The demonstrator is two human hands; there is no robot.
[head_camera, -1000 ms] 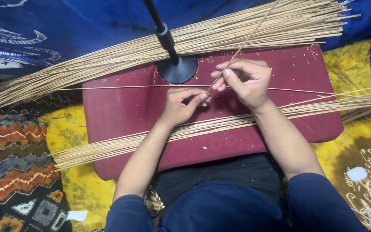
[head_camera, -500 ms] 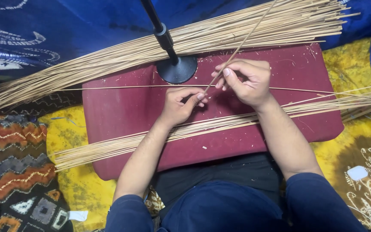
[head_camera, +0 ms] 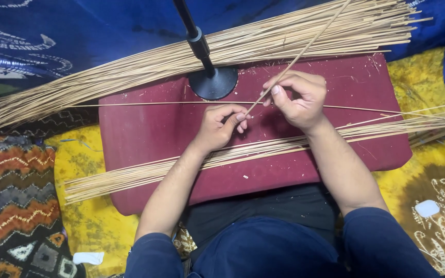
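Both hands hold one thin pale bamboo stick (head_camera: pixel 310 44) that slants up to the right over a dark red pad (head_camera: pixel 145 128). My left hand (head_camera: pixel 220 126) pinches its lower end between thumb and fingers. My right hand (head_camera: pixel 297 98) grips the stick a little higher up. A single long stick (head_camera: pixel 130 104) lies flat across the pad behind my hands. A loose row of sticks (head_camera: pixel 130 177) lies across the pad under my forearms.
A large bundle of pale sticks (head_camera: pixel 130 72) fans across the blue cloth at the back. A black stand with a round base (head_camera: pixel 213 82) sits on the pad's far edge. Patterned yellow and striped cloths surround the pad.
The held stick has slid slightly through my fingers; both hands stay almost in place over the pad.
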